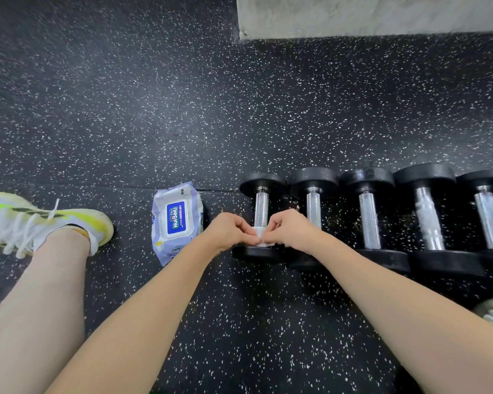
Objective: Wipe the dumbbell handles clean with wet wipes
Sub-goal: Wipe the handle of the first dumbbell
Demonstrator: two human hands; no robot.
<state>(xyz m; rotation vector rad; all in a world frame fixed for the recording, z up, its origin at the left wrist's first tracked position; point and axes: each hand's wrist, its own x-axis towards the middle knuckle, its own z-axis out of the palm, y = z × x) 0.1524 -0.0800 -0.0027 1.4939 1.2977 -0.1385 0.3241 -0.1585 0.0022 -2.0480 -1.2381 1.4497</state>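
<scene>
1. Pinching a white wipe round the near end of the leftmost dumbbell: left hand and right hand, fingertips apparently meeting.
2. Lay on speckled floor, long axis pointing away, beside wipes pack.

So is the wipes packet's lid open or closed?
Closed. The white flip lid lies flat against the wipes packet, with no wipe sticking out.

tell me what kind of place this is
Most likely a gym's weights area: a row of dumbbells lies on black speckled rubber flooring, beside a concrete wall base.
</scene>
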